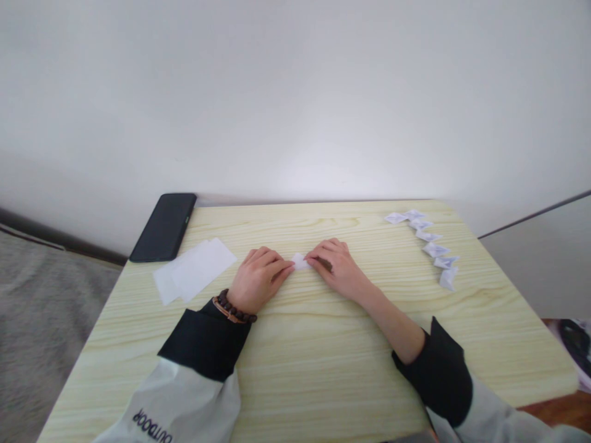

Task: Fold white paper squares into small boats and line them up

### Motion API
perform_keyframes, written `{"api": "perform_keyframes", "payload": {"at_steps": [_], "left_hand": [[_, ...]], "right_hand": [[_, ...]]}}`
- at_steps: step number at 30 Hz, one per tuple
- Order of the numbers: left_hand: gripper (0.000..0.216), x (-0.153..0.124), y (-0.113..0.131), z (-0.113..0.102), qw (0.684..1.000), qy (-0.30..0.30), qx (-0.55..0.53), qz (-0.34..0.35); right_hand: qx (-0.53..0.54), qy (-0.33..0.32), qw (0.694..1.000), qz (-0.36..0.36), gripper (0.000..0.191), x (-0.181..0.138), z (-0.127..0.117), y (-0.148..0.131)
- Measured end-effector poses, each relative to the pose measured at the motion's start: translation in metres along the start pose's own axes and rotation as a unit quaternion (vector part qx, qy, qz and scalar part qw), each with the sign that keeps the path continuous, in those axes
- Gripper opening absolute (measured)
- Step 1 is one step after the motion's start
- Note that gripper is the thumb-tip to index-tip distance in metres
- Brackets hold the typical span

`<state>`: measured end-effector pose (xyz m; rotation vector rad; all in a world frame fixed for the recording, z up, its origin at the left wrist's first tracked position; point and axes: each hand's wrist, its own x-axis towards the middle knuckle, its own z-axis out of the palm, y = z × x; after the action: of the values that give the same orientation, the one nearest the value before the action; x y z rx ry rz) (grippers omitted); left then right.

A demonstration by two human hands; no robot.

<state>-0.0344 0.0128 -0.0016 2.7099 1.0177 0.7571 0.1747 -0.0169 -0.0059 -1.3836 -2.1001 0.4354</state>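
Observation:
A small white folded paper (300, 261) lies on the light wooden table (323, 369), near its middle. My left hand (256, 280) rests on the table with its fingertips pinched on the paper's left side. My right hand (337, 266) has its fingers curled and pressed on the paper's right side. A beaded bracelet (234, 309) sits on my left wrist. Both arms wear dark cuffs with grey sleeves.
A black phone (165, 226) lies at the table's far left corner, partly over the edge. A few white paper sheets (194, 269) lie beside it. Several small folded paper pieces (427, 245) form a curved row at the far right. A white wall rises behind the table.

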Motion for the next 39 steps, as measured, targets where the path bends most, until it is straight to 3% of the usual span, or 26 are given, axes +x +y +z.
{"api": "perform_keyframes", "payload": {"at_steps": [18,31,39], "left_hand": [[0.020,0.0008,0.0011,0.0003,1.000,0.002,-0.012,-0.024],[0.020,0.0012,0.0024,-0.0007,1.000,0.008,0.004,-0.025],[0.018,0.0001,-0.0004,0.0011,0.998,-0.011,-0.024,-0.052]], "right_hand": [[0.030,0.018,0.999,-0.015,0.026,0.0003,-0.0024,-0.0032],[0.034,0.013,0.999,-0.007,0.004,-0.0013,-0.0037,-0.0030],[0.029,0.002,1.000,-0.009,0.005,0.0003,-0.0020,0.0003]]}}
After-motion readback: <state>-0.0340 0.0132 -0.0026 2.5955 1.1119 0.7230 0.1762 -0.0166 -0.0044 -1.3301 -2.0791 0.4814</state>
